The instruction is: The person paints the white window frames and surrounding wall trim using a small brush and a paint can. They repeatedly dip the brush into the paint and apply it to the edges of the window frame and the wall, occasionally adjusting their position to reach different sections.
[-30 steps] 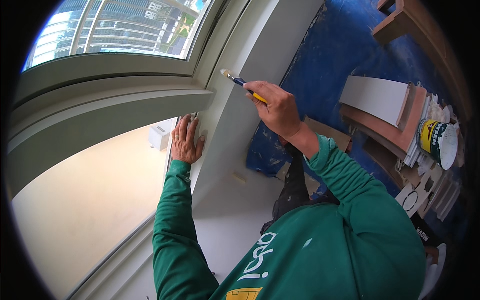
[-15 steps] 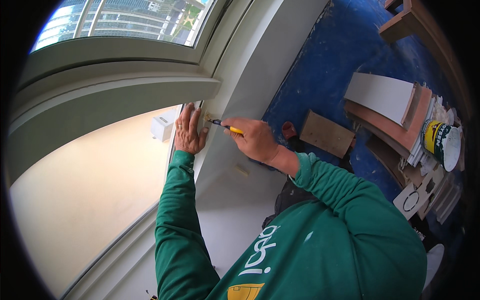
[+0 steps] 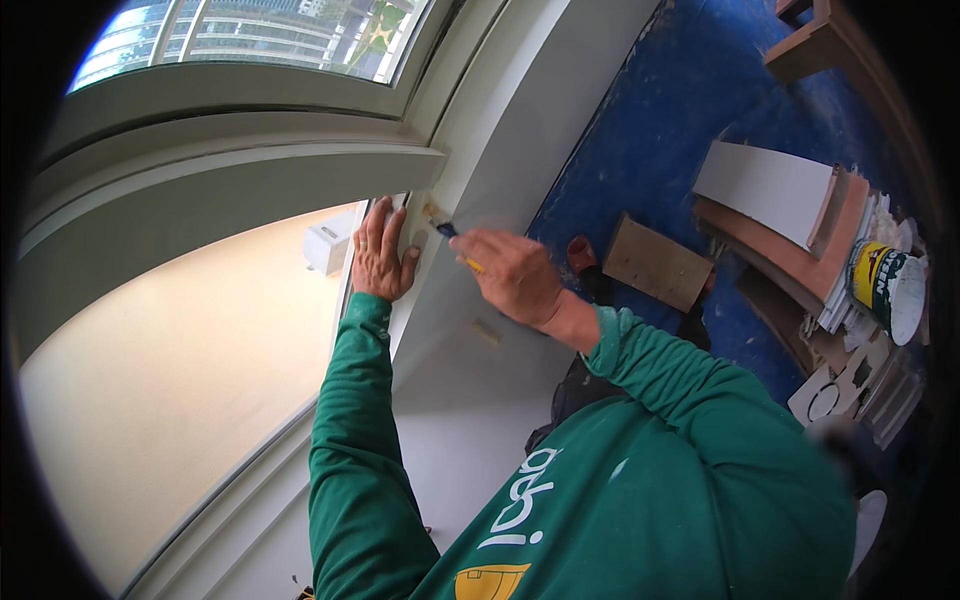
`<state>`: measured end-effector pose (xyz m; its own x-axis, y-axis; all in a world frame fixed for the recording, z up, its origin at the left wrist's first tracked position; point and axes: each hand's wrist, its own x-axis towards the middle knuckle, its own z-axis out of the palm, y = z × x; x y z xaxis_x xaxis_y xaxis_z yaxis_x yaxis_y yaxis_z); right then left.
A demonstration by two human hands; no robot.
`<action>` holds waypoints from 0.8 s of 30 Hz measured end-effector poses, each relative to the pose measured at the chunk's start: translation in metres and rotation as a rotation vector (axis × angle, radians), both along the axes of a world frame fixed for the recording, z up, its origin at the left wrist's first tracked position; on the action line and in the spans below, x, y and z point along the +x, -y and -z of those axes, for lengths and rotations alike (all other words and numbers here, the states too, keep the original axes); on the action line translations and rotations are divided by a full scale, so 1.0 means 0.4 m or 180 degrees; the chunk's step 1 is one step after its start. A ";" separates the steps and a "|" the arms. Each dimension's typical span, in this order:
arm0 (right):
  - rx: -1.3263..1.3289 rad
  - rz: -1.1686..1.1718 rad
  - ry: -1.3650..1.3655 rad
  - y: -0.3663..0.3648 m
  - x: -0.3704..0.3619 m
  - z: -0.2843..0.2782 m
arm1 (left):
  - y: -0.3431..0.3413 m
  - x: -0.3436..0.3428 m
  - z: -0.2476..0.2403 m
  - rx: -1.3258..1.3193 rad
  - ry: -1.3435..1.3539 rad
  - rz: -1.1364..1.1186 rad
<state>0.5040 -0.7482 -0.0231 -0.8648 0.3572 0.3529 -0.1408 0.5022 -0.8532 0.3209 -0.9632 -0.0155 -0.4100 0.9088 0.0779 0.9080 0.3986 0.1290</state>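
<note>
Nearest the camera, right hand (image 3: 512, 275) closed around a small yellow-handled brush (image 3: 447, 232), bristle tip touching the white wall panel (image 3: 470, 330). Just beyond, left hand (image 3: 380, 252), fingers spread, pressed flat against the panel edge below the window sill (image 3: 230, 190).

There were two hands (image 3: 380, 250) (image 3: 510, 275), one paintbrush (image 3: 445, 228), one paint can (image 3: 885, 290) and one brown board (image 3: 657, 263).

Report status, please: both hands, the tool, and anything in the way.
Left hand flat on the white wall edge, empty. Right hand grips small brush, tip at the wall under the sill. Nothing between them.
</note>
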 end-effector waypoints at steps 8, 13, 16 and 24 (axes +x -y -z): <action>-0.0206 -0.0015 -0.0195 -0.098 0.133 -0.038 | -0.005 0.015 -0.006 -0.0054 0.0095 -0.0105; 0.0296 0.0390 -0.0035 -0.332 0.406 -0.098 | -0.008 0.027 -0.020 -0.0212 0.0050 -0.0208; 0.0682 0.0984 0.0336 -0.479 0.601 -0.183 | 0.008 0.037 -0.024 -0.0383 -0.0094 -0.0333; 0.1488 0.3226 0.0403 -0.883 1.192 -0.372 | -0.188 0.191 -0.009 0.1612 -0.0587 -0.1646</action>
